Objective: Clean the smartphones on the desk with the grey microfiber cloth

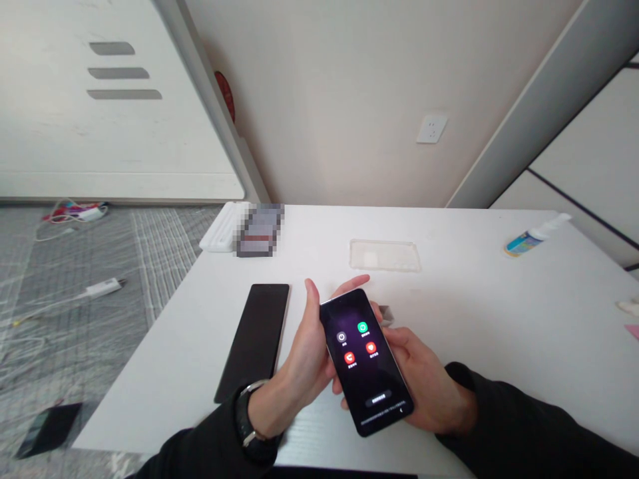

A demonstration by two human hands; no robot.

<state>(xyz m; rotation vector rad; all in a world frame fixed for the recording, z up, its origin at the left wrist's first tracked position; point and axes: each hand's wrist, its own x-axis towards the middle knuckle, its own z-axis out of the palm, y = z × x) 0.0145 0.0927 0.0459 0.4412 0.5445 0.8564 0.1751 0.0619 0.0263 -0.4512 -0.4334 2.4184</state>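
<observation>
Head view: from where I stand, the step in hand looks like a pause over a lit menu, and any next touch would call for a steady hold with one fingertip free above the round icons.

Left to right, a pale cable point(102, 287) lies on the grey floor, under what looks like crinkled clear plastic, with a flat dark rectangle nearer. On the smooth white table point(164, 372), a glossy white tray point(219, 226) sits at the far left beside a blurred-out item I can't make out. Nearer lies a dark slab like a tablet point(253, 339), long, glassy and straight-edged.

The left hand point(305, 359), a dark watch at its wrist, is at the phone's left edge, thumb raised and a finger stretched past the top; I can't tell whether its hidden fingers grip. The phone point(367, 372) is held tilted above the near middle of the table, slim and round-cornered, its shiny black screen showing four icons. The right hand point(424, 376) clasps it from the right side, in a black sleeve.

Beyond, a clear, bendy-looking case point(384, 256) lies flat, with a small grey piece point(386, 315) half hidden nearer the phone. At the far right, a plastic spray bottle point(529, 243) shows a blue label.
</observation>
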